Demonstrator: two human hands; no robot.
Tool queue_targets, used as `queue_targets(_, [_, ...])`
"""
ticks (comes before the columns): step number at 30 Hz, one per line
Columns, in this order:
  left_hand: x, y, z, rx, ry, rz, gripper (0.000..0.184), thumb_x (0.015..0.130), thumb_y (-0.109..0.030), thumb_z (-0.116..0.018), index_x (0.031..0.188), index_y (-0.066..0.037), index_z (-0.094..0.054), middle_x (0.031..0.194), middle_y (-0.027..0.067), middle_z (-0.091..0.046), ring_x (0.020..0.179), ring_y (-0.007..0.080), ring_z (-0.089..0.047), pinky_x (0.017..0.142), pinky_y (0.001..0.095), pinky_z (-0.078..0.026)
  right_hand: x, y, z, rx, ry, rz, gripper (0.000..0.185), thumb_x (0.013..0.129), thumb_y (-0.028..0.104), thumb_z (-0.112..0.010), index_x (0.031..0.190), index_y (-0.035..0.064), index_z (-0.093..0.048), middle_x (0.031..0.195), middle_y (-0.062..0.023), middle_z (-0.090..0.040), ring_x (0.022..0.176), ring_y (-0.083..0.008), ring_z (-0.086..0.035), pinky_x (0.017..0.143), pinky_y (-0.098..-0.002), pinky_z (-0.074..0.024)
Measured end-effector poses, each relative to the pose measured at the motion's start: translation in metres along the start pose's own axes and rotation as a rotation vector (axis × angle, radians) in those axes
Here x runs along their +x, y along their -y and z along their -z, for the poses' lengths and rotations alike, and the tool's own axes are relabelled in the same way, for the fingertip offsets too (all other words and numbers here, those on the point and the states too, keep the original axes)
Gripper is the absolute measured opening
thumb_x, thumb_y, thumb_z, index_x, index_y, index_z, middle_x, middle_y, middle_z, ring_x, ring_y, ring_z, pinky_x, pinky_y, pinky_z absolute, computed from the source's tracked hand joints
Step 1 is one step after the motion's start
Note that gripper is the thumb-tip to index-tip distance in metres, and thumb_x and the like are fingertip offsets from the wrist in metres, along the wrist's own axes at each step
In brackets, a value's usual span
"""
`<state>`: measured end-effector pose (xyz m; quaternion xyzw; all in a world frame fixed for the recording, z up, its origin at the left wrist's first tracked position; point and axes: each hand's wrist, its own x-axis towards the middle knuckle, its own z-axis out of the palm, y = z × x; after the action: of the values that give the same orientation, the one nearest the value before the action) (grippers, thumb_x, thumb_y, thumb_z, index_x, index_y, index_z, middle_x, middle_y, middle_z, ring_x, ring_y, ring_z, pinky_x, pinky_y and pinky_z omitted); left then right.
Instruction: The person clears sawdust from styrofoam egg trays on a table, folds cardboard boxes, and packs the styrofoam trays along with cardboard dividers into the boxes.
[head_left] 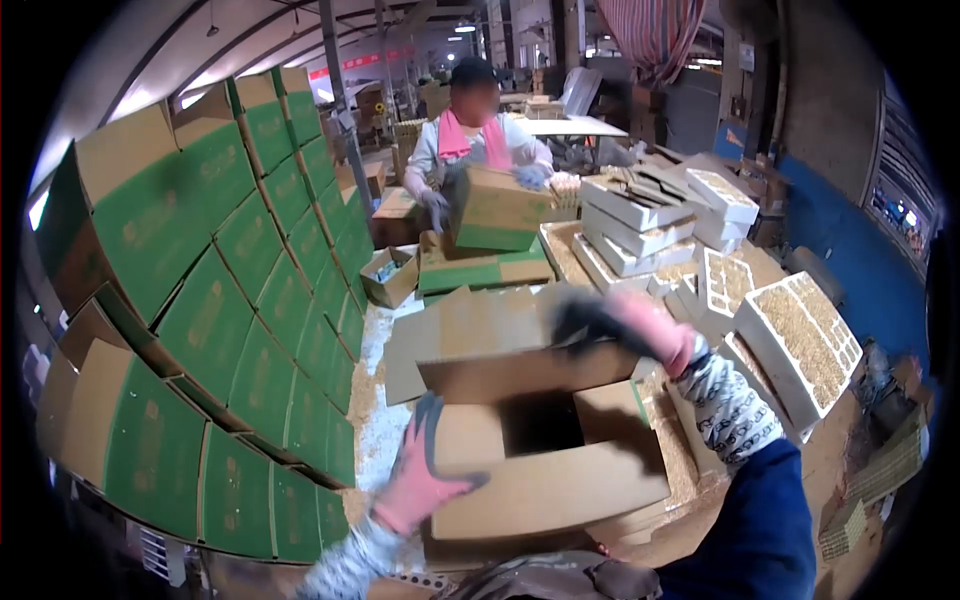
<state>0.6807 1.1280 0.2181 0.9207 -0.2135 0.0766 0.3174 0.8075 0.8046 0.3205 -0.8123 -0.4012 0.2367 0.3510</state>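
pink-gloved left hand (418,472) touches the open box (550,492) (right hand (628,328) blurred).

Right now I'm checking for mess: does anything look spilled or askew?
Yes. At right, one white tray sits askew, apparently tilted, out of line with the others. Tan crumbs lie loose on the pale tabletop, left of the open box, looking like spillage.
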Motion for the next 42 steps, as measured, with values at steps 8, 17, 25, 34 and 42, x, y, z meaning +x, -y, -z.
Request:
queue_targets(8, [-0.011, 0.036, -0.065, -1.422, -0.17, 0.551, 0.075, 0.078, 0.007, -0.058, 0.141, -0.009, -0.022, 0.131, 0.012, -0.042, 0.114, 0.0223, -0.05, 0.093, 0.0299, -0.046, -0.071, -0.04, -0.148, -1.046, -0.984, -0.49, 0.082, 0.075, 0.055, -0.06, 0.118, -0.0116, -0.042, 0.125, -0.0296, -0.041, 0.119, -0.0401, -0.04, 0.099, -0.0475, -0.0304])
queue_targets(17, [0.0, 0.088, 0.007, -1.204, -0.214, 0.297, 0.045, 0.091, -0.017, -0.048, 0.133, -0.003, -0.039, 0.125, 0.0108, -0.049, 0.109, 0.0214, -0.049, 0.092, 0.0376, -0.041, -0.145, -0.04, -0.25, -0.23, -0.702, -0.406, 0.061, 0.075, 0.028, -0.066, 0.124, -0.0001, -0.044, 0.109, -0.0229, -0.057, 0.1, -0.0371, -0.055, 0.087, -0.04, -0.0429])
queue_targets(25, [0.062, 0.084, -0.025, -0.21, -0.043, 0.266, 0.039, 0.082, -0.017, -0.064, 0.114, 0.001, -0.054, 0.095, 0.0088, -0.057, 0.088, 0.0196, -0.053, 0.078, 0.0351, -0.043, -0.255, -0.078, -0.214, 0.024, -2.229, -0.492, 0.051, 0.086, 0.022, -0.061, 0.125, -0.0029, -0.042, 0.123, -0.0196, -0.049, 0.113, -0.0276, -0.049, 0.099, -0.0343, -0.0382])
queue_targets(34, [0.081, 0.084, -0.03, -0.572, -0.02, 0.409, 0.04, 0.082, -0.016, -0.065, 0.117, -0.002, -0.053, 0.083, 0.0005, -0.057, 0.062, 0.0069, -0.05, 0.054, 0.0214, -0.039, -0.376, -0.125, -0.084, 0.382, -2.038, -0.472, 0.047, 0.081, 0.033, -0.066, 0.113, -0.0003, -0.059, 0.107, -0.0061, -0.062, 0.096, -0.0132, -0.055, 0.084, -0.0245, -0.0423])
queue_targets(42, [0.072, 0.09, -0.042, -0.695, -0.284, 0.416, 0.023, 0.082, -0.018, -0.064, 0.096, -0.001, -0.059, 0.07, -0.0016, -0.056, 0.057, 0.0075, -0.049, 0.053, 0.023, -0.042, -0.27, -0.08, -0.086, 0.525, -2.142, -0.388, 0.044, 0.072, 0.019, -0.07, 0.112, 0.0095, -0.054, 0.096, -0.0054, -0.06, 0.083, -0.0179, -0.055, 0.068, -0.0327, -0.0462])
